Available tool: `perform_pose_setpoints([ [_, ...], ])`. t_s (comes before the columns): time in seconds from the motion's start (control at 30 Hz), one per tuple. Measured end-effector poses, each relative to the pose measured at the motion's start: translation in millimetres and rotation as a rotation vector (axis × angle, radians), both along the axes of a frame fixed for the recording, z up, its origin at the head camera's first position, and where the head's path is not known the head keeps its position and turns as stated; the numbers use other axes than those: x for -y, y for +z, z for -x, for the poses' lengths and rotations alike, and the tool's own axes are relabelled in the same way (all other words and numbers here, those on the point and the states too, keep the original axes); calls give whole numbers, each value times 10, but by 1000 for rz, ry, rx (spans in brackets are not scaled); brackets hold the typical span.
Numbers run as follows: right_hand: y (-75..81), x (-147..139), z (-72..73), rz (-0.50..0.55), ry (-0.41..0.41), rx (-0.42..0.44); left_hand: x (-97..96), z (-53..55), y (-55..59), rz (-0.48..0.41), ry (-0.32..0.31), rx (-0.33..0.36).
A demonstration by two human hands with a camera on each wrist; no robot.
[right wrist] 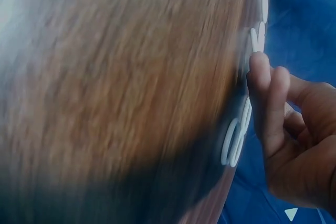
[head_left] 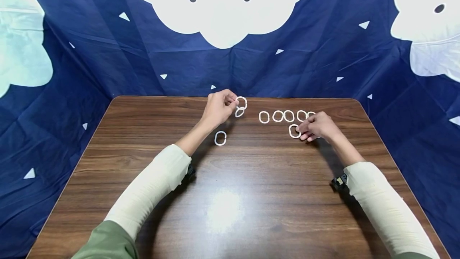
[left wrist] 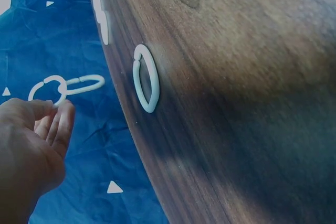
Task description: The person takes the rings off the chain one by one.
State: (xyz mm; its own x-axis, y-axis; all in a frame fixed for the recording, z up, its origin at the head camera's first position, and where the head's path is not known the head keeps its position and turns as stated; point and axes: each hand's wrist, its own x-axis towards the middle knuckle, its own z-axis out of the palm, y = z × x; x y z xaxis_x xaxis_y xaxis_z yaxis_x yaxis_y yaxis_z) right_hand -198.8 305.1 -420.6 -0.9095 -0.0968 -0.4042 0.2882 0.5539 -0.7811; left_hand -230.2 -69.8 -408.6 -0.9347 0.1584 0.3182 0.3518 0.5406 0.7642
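In the head view my left hand (head_left: pixel 217 109) pinches a white oval plastic link (head_left: pixel 241 98) between thumb and fingertips, above the table's far edge. A second white link (head_left: pixel 239 112) hangs through it; in the left wrist view this hooked link (left wrist: pixel 86 83) sticks out sideways. My right hand (head_left: pixel 318 126) is low over the far right of the table, its thumb and fingertips at the edge of another white link (head_left: pixel 294 131). The right wrist view shows that link (right wrist: pixel 254 39) slightly tilted at the fingertips, the contact partly hidden by the fingers. A single link (head_left: pixel 220 138) lies below my left hand.
A row of several loose white links (head_left: pixel 278 116) lies along the far side of the wooden table (head_left: pixel 273 195), some partly covered by my right hand. Blue patterned cloth (head_left: pixel 143 59) hangs behind and beside the table.
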Motion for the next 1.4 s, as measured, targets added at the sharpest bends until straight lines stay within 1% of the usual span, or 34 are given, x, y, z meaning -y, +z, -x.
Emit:
perform_pose_setpoints([
  [0.1, 2, -26, -2, -17, -16, -5, -5, 4, -5, 1, 0, 0],
  [0.27, -9, -70, 0, -59, -27, -14, -23, 9, -12, -11, -19, 11],
  [0.47, -12, -100, 0, -135, -25, -43, -44, -7, 13, -19, -28, 29],
  [0.67, 45, -99, 15, -174, -28, -64, -41, -10, 18, -14, -42, 33],
  [0.8, 94, -66, 50, -192, -30, -107, -36, -3, 9, -12, -48, 33],
  [1.0, 175, 101, 130, -190, -7, -181, -31, 1, 3, -12, -46, 39],
  [1.27, 325, 466, 235, -120, 40, -230, -22, 4, 12, -5, -45, 45],
  [1.4, 367, 685, 294, -49, 60, -242, -20, 3, 18, -7, -49, 44],
])
